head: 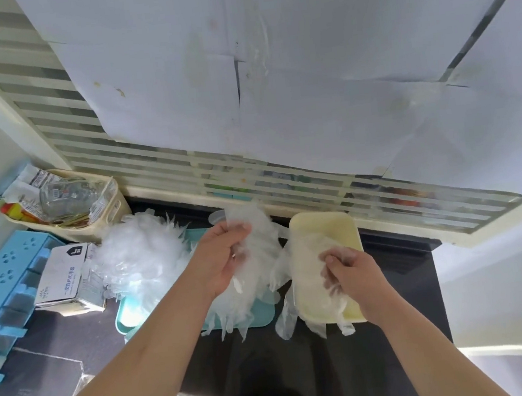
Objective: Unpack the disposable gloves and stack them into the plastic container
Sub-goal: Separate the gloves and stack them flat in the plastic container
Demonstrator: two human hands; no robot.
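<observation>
Both forearms are reaching over the dark surface (305, 372). The left grip (224, 257) is curling its fingers around a bunch of clear gloves (257, 231), holding it above the teal tray (127, 320). The right grip (349, 272) is pinching the stacked gloves (308, 257) inside the yellow container (321, 223); some are hanging over its near rim. A loose pile of gloves (139, 257) is lying on the tray, beside a glove box (63, 275).

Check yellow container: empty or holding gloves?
Holding gloves: clear gloves lie inside the yellow container, some draping over its near rim.
</observation>
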